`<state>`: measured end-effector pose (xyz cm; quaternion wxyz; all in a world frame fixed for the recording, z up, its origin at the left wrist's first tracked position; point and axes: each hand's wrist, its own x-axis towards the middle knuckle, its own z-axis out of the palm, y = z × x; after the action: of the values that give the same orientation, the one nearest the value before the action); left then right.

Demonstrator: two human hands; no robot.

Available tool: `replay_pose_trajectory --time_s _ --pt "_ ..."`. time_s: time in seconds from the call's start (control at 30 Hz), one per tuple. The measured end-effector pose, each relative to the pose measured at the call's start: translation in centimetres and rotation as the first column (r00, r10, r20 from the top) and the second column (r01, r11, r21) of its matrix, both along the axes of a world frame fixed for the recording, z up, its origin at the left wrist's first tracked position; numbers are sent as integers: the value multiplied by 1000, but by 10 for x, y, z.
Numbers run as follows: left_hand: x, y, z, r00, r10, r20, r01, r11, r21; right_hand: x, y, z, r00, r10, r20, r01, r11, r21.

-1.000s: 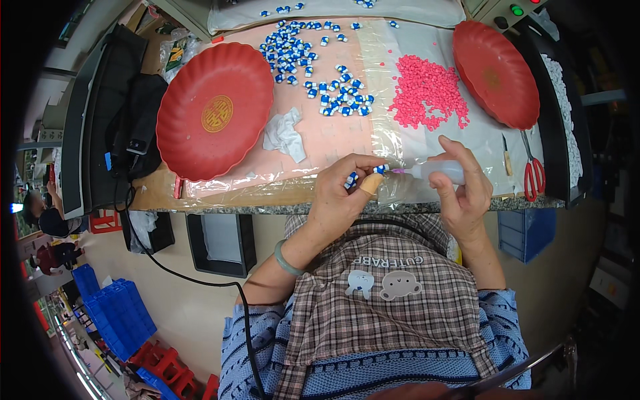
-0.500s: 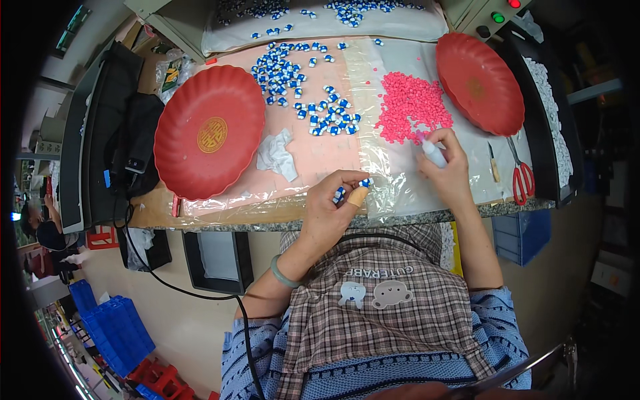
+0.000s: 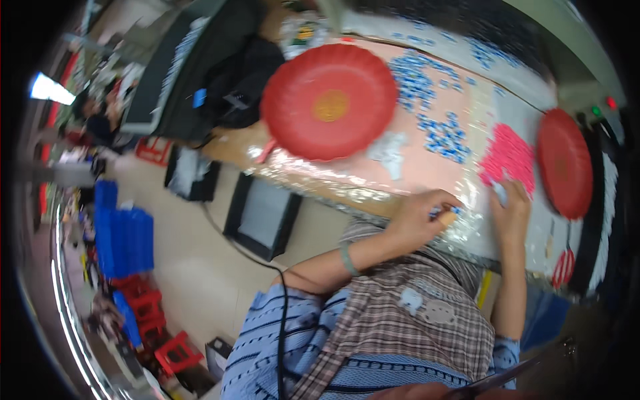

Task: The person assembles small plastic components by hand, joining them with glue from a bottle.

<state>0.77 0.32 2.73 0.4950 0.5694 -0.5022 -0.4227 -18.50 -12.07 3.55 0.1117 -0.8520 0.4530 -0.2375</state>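
My left hand (image 3: pixel 421 217), a tan wrap on one finger, is closed at the table's front edge. It pinches a small blue-and-white piece (image 3: pixel 456 209), and another shows among its fingers. To its right, my right hand (image 3: pixel 513 217) is wrapped round a small white squeeze bottle (image 3: pixel 500 193), whose tip is by the heap of small pink pieces (image 3: pixel 508 158). Beyond my left hand, loose blue-and-white pieces (image 3: pixel 445 139) lie on the pink sheet. Motion blurs the finer details.
A large red scalloped plate (image 3: pixel 360 83) lies left; another red plate (image 3: pixel 565 167) is far right. Crumpled white tissue (image 3: pixel 388 153) sits beside the left plate. Red-handled scissors (image 3: pixel 564 269) lie near the right front edge. A black cable (image 3: pixel 257 257) crosses by my left arm. Black bins (image 3: pixel 267 223) stand below the table.
The view has swung left and tilted, so the table and both hands appear farther right. My hands still hold the pieces and the bottle. The picture is now blurred.
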Motion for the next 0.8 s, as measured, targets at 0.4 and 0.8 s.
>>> replay_pose_trajectory --time_s 0.4,0.8 --pt "3 4 -7 996 76 -35 -81 986 -145 -2 -10 -10 997 22 76 -27 998 65" --pt "-2 7 0 994 64 -90 -70 995 -66 11 50 18 731 -418 539 -244 578 779"
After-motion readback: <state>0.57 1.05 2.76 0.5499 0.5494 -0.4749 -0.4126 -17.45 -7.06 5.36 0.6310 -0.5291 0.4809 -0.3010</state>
